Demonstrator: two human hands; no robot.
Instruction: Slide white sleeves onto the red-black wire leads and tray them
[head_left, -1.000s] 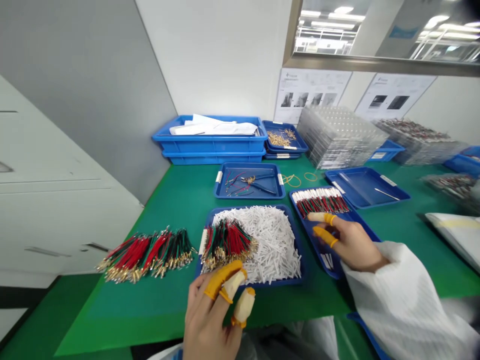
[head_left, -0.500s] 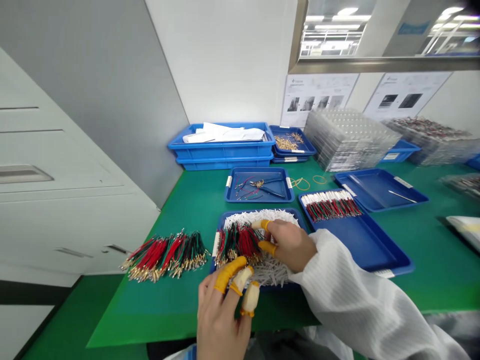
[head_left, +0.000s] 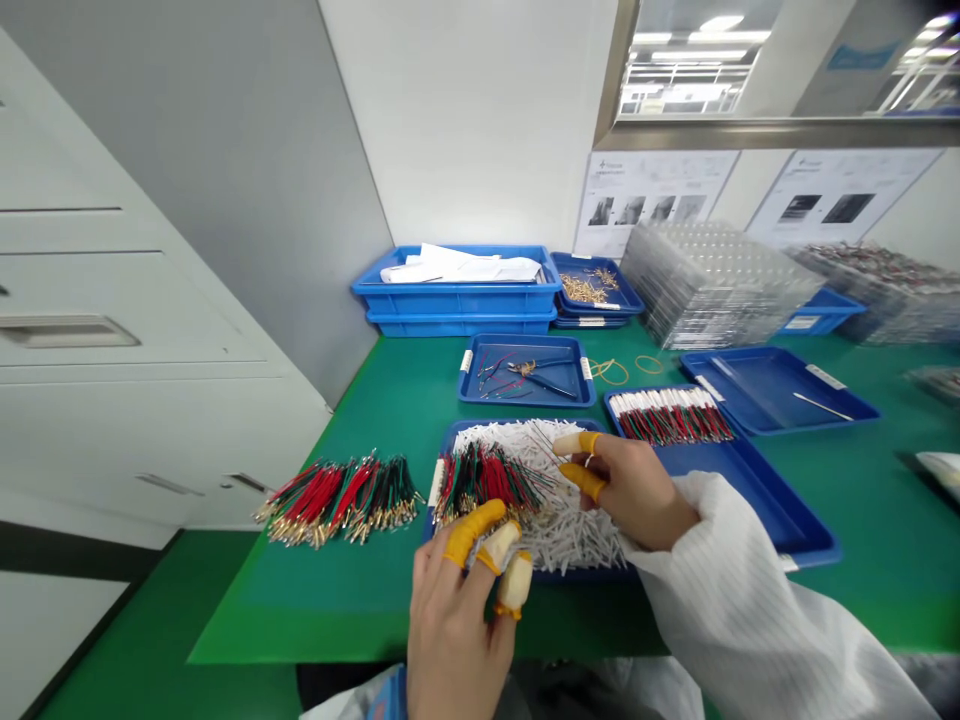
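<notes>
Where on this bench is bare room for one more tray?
Green mat shows between the loose crimped wire bundle and the pliers tray. The paper-strip tray is crowded, with left hand and right hand at it.

White metal cabinets (head_left: pixel 135 400) stand left against a grey wall panel (head_left: pixel 225 180) on green flooring (head_left: pixel 150 640); a steel-framed window (head_left: pixel 686 70) in the white wall (head_left: pixel 465 110) shows ceiling lights (head_left: pixel 694 37) beyond.

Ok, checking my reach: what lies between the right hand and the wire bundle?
Head view: loose white strips in the blue tray, between the right hand and the red, green and black wire bundle.
</notes>
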